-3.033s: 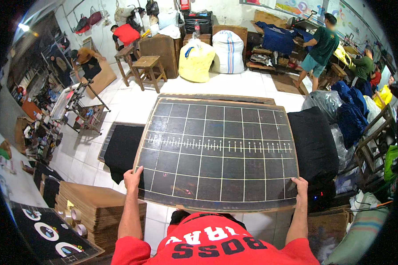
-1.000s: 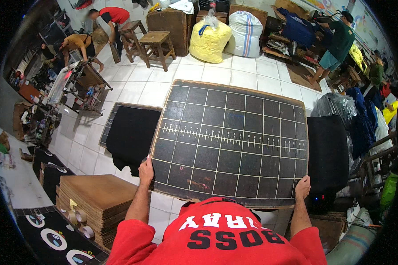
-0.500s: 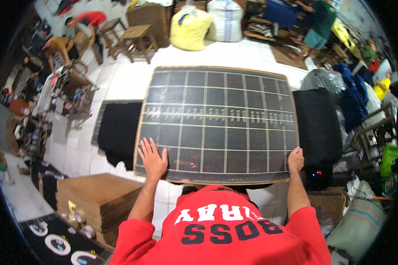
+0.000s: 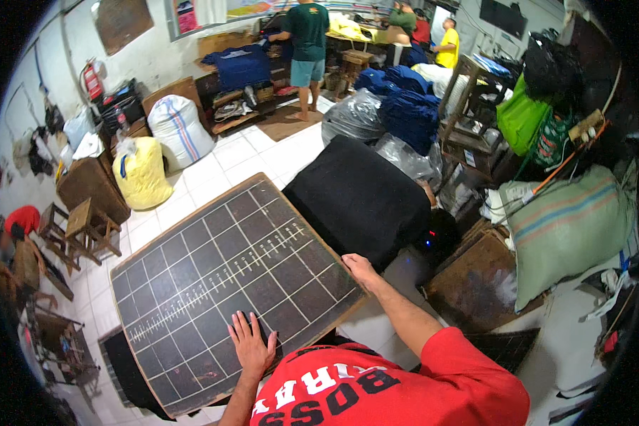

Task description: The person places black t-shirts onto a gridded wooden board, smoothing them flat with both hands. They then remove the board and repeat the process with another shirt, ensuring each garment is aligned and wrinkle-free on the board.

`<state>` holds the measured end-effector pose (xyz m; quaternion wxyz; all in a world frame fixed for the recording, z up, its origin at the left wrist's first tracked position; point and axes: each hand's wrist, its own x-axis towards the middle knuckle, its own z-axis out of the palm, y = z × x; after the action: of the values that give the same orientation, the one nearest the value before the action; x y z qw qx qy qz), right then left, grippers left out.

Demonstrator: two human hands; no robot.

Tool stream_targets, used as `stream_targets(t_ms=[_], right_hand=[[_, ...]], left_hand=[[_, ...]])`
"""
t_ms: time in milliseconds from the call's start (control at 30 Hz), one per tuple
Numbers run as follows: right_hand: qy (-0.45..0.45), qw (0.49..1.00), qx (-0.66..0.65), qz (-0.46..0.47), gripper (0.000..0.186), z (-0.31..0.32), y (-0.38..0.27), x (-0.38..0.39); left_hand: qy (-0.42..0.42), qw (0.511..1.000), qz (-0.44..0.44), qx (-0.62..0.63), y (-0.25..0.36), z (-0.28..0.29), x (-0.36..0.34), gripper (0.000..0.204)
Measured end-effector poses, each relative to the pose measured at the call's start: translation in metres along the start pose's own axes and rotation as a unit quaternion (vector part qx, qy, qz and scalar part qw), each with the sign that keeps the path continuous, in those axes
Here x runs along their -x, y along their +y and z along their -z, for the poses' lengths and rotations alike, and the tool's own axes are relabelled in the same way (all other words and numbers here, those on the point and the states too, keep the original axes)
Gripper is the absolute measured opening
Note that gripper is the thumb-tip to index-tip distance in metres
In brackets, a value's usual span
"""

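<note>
The board (image 4: 216, 259), dark with a pale grid, fills the lower middle of the frame, reaching toward the left. The left hand (image 4: 252, 346) lies flat on its face near the bottom edge, fingers spread, grasping nothing. The right hand (image 4: 360, 270) is closed on the board's right edge, though its underside is hidden.

What bears the board from below cannot be seen. If little does, the far left end could dip, since the left palm only presses from above and could not lift it. A pull from the right hand alone might also make the board swing or slide, with the left palm slipping over the surface.

The black cloth (image 4: 362, 188) sits right beside the board's right edge, at the centre right; a sideways shove could crease it or drag it along. Past its lower right, the red and blue lights (image 4: 431, 238) mark a dark device, which might get knocked if the cloth is pushed that way. At the lower left, dark cloth (image 4: 124, 369) shows by the board's edge and could be caught if that corner drops. The red shirt (image 4: 405, 383) is close to the near edge, where leaning in could nudge the board.
</note>
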<state>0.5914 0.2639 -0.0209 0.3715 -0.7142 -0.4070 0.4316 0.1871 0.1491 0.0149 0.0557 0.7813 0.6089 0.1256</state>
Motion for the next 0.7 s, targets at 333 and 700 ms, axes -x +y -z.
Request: stream_targets(t_ms=[333,700], right_hand=[[0.090,0.978,-0.153,-0.107,0.026,0.124,0.096,0.021],[0.143,0.984,0.096,-0.035,0.025,0.111,0.132,0.005]], left_hand=[[0.036,0.997,0.055,-0.043,0.042,-0.039,-0.111,0.080],[0.026,0.994,0.082,-0.070,0.063,-0.050,-0.130,0.074]])
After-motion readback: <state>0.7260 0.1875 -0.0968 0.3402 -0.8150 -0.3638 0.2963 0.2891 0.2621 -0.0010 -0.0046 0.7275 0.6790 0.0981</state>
